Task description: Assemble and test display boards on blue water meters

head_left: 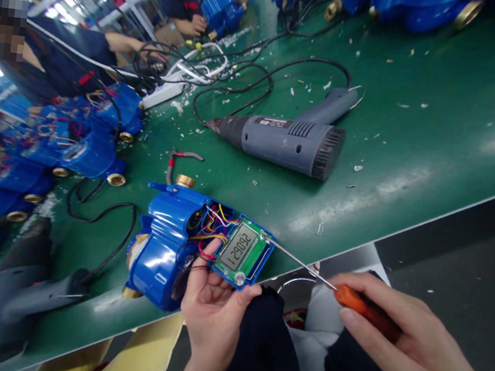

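Observation:
A blue water meter (pixel 165 241) lies at the near edge of the green table (pixel 415 127), its housing open and coloured wires showing. My left hand (pixel 211 300) is closed on its green circuit board (pixel 242 253), whose LCD reads a number. My right hand (pixel 400 340) grips an orange-handled screwdriver (pixel 363 306). The thin shaft runs up and left, and its tip touches the board's upper right corner.
A grey heat gun (pixel 288 142) lies mid-table with its black cord. Red-handled pliers (pixel 177 156) lie behind the meter. Several blue meters (pixel 77 148) pile at the left, a second heat gun (pixel 6 301) at the near left. Other people work at the far left.

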Action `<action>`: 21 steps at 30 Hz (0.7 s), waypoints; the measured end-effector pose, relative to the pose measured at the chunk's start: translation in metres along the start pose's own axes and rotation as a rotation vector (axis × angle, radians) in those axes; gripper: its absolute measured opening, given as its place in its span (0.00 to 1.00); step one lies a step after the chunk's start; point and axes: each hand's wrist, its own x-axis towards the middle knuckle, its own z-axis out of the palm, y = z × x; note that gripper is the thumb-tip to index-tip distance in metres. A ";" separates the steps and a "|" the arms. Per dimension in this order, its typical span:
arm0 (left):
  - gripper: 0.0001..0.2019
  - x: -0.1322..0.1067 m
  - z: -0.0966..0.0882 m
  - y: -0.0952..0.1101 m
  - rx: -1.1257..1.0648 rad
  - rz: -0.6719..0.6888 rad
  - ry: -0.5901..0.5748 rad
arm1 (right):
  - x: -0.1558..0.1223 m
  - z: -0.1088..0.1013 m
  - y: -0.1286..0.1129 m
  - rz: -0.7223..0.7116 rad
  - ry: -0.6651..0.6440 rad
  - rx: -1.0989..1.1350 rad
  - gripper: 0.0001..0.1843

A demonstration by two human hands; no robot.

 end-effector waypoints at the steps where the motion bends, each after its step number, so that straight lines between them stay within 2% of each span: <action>1: 0.32 0.000 0.001 0.000 0.009 0.000 0.003 | 0.000 0.000 0.001 0.005 -0.008 0.001 0.08; 7: 0.30 0.003 0.000 0.004 0.030 0.008 -0.040 | -0.001 0.004 0.004 0.012 0.004 0.020 0.07; 10: 0.32 0.001 -0.002 0.005 0.039 0.027 -0.060 | -0.002 0.004 0.003 0.041 -0.066 0.029 0.08; 13: 0.34 -0.006 -0.006 0.005 0.109 0.058 -0.020 | -0.005 0.005 0.004 0.068 -0.129 0.059 0.10; 17: 0.33 -0.016 -0.015 0.000 0.249 0.247 0.161 | -0.009 0.006 0.007 0.082 -0.131 0.106 0.12; 21: 0.23 -0.022 -0.027 0.000 0.366 0.468 0.208 | -0.008 0.005 0.006 0.087 -0.162 0.153 0.11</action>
